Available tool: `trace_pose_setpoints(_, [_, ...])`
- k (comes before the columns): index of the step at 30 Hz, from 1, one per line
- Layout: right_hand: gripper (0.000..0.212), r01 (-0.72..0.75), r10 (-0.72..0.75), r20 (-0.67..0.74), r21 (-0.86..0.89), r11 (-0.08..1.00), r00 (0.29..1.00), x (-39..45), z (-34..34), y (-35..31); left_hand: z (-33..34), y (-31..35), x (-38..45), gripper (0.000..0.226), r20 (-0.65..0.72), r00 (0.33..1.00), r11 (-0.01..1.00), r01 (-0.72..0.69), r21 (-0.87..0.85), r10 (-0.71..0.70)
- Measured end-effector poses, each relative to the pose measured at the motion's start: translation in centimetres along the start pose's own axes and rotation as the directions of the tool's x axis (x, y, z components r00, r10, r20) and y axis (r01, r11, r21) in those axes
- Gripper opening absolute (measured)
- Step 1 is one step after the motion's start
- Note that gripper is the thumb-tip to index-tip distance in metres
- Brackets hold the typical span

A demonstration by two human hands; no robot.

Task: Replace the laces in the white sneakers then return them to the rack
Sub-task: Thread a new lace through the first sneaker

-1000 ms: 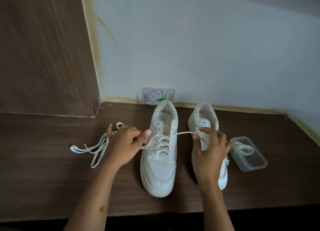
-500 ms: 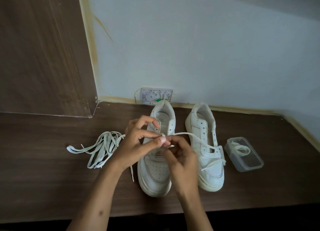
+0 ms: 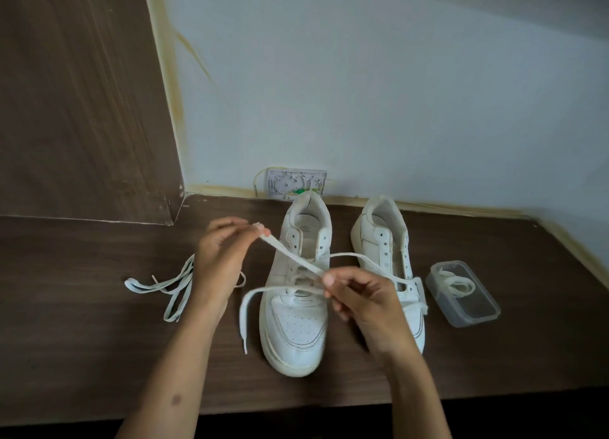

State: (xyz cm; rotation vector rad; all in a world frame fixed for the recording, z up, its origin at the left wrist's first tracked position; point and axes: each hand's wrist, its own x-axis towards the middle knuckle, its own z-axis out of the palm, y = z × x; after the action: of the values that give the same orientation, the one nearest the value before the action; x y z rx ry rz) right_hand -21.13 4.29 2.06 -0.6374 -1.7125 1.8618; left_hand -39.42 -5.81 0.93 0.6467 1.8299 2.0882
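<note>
Two white sneakers stand side by side, toes toward me, on a dark wooden surface (image 3: 82, 356). The left sneaker (image 3: 296, 326) has a white lace (image 3: 286, 252) partly threaded through its lower eyelets. My left hand (image 3: 220, 260) pinches one end of that lace up and to the left of the shoe. My right hand (image 3: 359, 293) pinches the lace over the shoe's eyelets. A free end (image 3: 245, 310) loops down to the left of the toe. The right sneaker (image 3: 385, 240) has empty eyelets, and my right hand covers part of it.
A pile of loose white laces (image 3: 164, 290) lies left of my left hand. A clear plastic box (image 3: 474, 310) with a coiled lace inside sits right of the sneakers. A wall plate (image 3: 290, 184) is behind the shoes, a wooden panel (image 3: 82, 108) at the left.
My hands were together over the left sneaker; my left hand has drawn the lace end up and left, and a free end now hangs beside the toe.
</note>
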Motion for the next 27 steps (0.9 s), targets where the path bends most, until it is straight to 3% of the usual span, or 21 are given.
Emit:
trace_pose_setpoints(3, [0.017,-0.01,0.008,-0.034,-0.052,0.999,0.999,0.0,-1.7,-0.1,-0.4,-0.6,0.1,0.014,-0.107,0.989,0.989,0.108,0.104,-0.097])
trace_pose_setpoints(6, [0.019,-0.05,0.049,-0.009,-0.106,0.993,0.999,-0.1,-2.7,-0.4,-0.8,-1.3,0.4,0.025,-0.152,0.984,0.947,0.131,0.292,-0.09])
trace_pose_setpoints(9, [0.016,-0.029,0.033,0.023,-0.142,0.989,0.999,-0.2,-3.2,-0.7,-1.1,-1.5,0.4,0.021,-0.158,0.987,0.776,0.077,0.626,0.029])
trace_pose_setpoints(11, [0.014,-0.001,0.001,-0.005,-0.122,0.993,1.0,-0.1,-3.1,-0.7,-0.8,-0.9,0.0,0.031,0.033,0.985,0.791,-0.156,0.591,0.17])
trace_pose_setpoints(14, [0.012,0.056,-0.059,-0.029,-0.073,0.996,0.998,0.4,-2.2,-0.3,1.1,0.1,-1.1,0.033,0.396,0.871,0.851,-0.425,0.309,0.291])
trace_pose_setpoints(17, [0.008,0.093,-0.093,0.015,-0.075,0.993,0.996,0.8,-1.3,0.2,3.1,-0.9,-2.2,0.032,0.516,0.774,0.77,-0.564,0.297,0.368])
trace_pose_setpoints(21, [0.009,0.078,-0.075,0.038,-0.103,0.992,0.996,0.8,-1.5,0.2,2.8,-1.6,-1.4,0.014,0.408,0.796,0.747,-0.583,0.319,0.447])
trace_pose_setpoints(27, [0.016,-0.028,0.057,0.137,-0.2,0.979,0.989,0.1,-3.4,0.2,1.0,-0.8,-0.5,0.007,-0.006,0.905,0.851,-0.398,0.342,0.425])
